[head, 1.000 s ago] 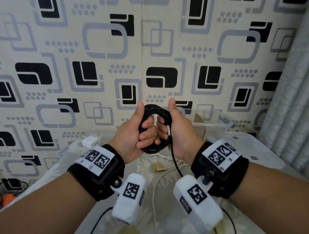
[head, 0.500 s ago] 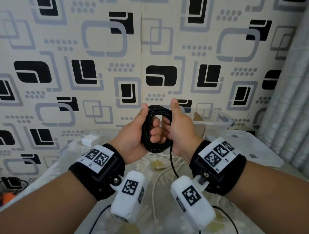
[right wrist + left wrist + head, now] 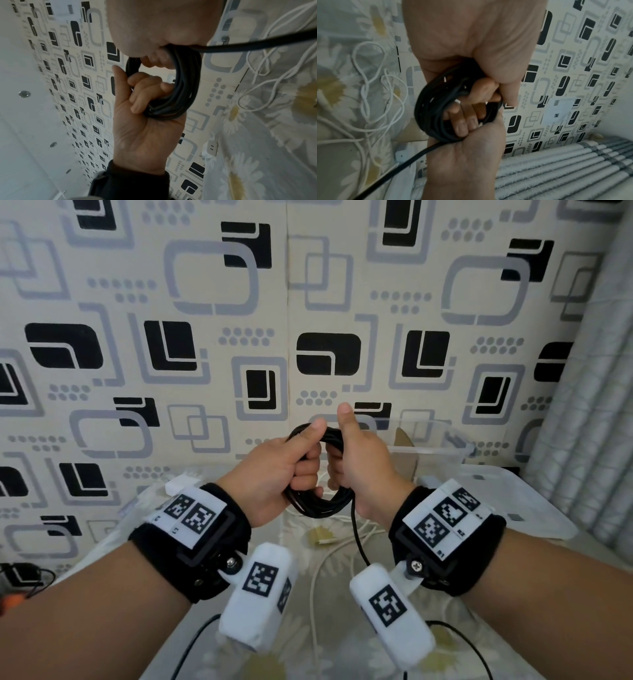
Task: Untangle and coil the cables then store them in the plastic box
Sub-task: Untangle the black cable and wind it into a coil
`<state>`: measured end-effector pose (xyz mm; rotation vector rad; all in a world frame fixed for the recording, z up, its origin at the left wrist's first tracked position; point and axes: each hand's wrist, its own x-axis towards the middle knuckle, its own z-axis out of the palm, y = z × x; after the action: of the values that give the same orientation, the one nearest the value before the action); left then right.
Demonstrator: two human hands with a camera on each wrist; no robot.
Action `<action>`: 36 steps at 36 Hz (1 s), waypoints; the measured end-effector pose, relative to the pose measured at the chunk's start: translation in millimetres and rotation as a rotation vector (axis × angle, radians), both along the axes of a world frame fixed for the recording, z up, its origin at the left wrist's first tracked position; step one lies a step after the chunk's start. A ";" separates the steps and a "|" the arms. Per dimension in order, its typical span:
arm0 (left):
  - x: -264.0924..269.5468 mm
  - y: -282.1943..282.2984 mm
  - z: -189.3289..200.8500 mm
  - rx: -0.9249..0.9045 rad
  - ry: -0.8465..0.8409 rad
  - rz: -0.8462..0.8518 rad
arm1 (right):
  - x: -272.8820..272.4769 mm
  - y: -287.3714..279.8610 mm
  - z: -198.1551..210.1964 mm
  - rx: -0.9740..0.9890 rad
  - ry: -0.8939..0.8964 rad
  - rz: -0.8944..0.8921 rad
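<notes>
Centre of the head view: black cable (image 3: 317,501) wound into a tight multi-turn coil, held in mid-air above the daisy-print bench (image 3: 308,642). Left hand (image 3: 274,474) and right hand (image 3: 359,470) each with a closed grip, fingers curled through the ring on opposite sides, thumbs raised. Loose tail hanging from lower centre, not yet wound in. Probably light, flexible yet springy; turns liable to fan open if released, so best pinched across all strands together. White cable (image 3: 329,549) tangled on the bench, lower centre. Clear plastic box (image 3: 442,440) at centre right.
</notes>
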<state>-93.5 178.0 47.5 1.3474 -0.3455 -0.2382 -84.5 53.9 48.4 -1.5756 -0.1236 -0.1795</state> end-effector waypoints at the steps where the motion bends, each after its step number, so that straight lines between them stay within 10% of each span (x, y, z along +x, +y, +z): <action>1: 0.1 0.1 -0.8 -0.013 0.002 0.005 | -0.1 -1.2 0.8 0.000 0.008 0.028; 11: 2.7 3.9 -0.6 -0.144 0.006 0.167 | 3.3 -15.2 5.8 -0.006 0.036 0.285; 21: 1.1 -8.5 -4.9 -0.339 0.025 0.170 | 1.2 -0.8 -5.6 -0.080 -0.199 0.072; 36: 6.9 8.7 5.3 -0.030 -0.003 0.130 | 4.2 -9.3 1.9 -0.420 -0.379 -0.028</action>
<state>-86.6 186.6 52.8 1.3353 -0.2621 -0.1222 -80.3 44.6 50.3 -1.9471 -0.4594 -0.4993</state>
